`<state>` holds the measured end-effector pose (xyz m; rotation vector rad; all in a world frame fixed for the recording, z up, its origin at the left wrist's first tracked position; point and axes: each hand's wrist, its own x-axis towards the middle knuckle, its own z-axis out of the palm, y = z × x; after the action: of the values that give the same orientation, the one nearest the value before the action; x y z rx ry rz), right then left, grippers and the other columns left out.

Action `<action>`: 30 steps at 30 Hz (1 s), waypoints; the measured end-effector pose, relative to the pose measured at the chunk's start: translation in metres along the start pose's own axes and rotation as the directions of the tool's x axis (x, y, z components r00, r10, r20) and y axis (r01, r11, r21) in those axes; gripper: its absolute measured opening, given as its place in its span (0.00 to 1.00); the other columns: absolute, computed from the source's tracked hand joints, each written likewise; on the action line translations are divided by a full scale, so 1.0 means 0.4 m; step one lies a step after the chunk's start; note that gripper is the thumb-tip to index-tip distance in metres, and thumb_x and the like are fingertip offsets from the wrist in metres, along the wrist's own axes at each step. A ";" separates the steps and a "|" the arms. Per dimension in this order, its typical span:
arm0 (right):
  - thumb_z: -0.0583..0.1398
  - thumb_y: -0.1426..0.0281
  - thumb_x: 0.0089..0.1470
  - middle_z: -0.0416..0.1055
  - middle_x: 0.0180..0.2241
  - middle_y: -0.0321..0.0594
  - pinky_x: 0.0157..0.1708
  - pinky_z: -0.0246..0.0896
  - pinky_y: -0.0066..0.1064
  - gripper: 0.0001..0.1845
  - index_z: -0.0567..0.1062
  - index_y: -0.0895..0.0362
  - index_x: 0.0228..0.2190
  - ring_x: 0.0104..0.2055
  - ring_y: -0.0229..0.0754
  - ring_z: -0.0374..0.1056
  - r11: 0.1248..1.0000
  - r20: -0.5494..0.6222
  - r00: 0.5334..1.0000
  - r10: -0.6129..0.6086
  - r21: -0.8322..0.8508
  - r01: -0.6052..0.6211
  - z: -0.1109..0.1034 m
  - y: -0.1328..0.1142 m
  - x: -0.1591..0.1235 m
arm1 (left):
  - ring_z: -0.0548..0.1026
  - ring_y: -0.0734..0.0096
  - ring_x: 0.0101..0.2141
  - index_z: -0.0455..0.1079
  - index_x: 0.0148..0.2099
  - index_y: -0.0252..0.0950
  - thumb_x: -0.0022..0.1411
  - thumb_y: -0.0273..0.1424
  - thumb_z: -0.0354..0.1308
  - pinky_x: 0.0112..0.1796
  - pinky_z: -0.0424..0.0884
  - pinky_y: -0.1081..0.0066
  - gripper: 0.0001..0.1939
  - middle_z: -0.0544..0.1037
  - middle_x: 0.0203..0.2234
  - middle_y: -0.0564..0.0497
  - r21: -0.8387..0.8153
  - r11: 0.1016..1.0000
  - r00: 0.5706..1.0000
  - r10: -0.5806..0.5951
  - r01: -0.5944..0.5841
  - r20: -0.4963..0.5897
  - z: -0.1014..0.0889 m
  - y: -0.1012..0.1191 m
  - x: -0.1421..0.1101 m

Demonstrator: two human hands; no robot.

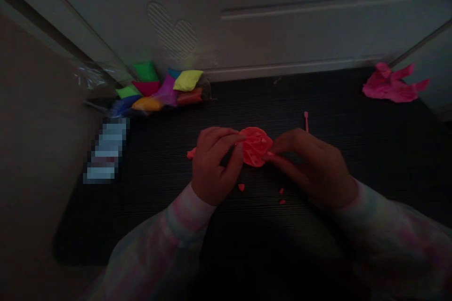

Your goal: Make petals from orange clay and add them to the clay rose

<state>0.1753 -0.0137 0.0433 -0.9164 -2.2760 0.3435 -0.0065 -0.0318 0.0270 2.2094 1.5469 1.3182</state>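
Note:
A round, ruffled piece of red-orange modelling clay (256, 147) with ridges across its top is between my two hands on the dark table. My left hand (214, 162) grips its left edge between thumb and fingers. At its right edge my right hand (316, 162) pinches the rim with thumb and forefinger; whether a separate bit of clay is in that pinch I cannot tell. A small clay crumb (241, 187) lies below the round piece, and two more crumbs (281, 201) lie nearer my right wrist. Another clay lump (191, 153) shows partly from behind my left hand.
A thin pink tool (306, 121) lies beyond my right hand. Coloured clay packets (165, 89) in clear plastic stand at the back left, near a blurred-out rectangular object (108, 150). A crumpled pink item (391, 85) is at the back right. A pale panel (282, 37) borders the table's far edge.

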 end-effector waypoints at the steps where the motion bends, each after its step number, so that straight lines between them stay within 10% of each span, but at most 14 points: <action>1: 0.58 0.71 0.50 0.71 0.27 0.38 0.31 0.64 0.31 0.02 0.68 0.57 0.28 0.31 0.39 0.68 1.000 -0.005 1.000 0.004 0.003 -0.004 0.000 0.000 0.000 | 0.70 0.69 0.37 0.70 0.36 0.35 0.55 0.24 0.52 0.40 0.67 0.65 0.07 0.74 0.33 0.49 -0.001 1.000 1.000 0.002 -0.002 -0.001 0.000 0.000 0.000; 30: 0.57 0.71 0.51 0.70 0.26 0.37 0.29 0.62 0.31 0.02 0.67 0.55 0.28 0.29 0.39 0.67 0.997 -0.058 0.998 0.019 -0.079 -0.024 -0.005 -0.006 0.003 | 0.71 0.71 0.37 0.69 0.36 0.36 0.56 0.23 0.52 0.40 0.68 0.67 0.07 0.74 0.33 0.51 -0.119 0.985 0.988 -0.134 0.125 -0.072 0.000 -0.011 -0.001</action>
<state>0.1747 -0.0147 0.0467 -0.9794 -2.2422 0.2341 -0.0093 -0.0301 0.0244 1.9754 1.5707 1.4330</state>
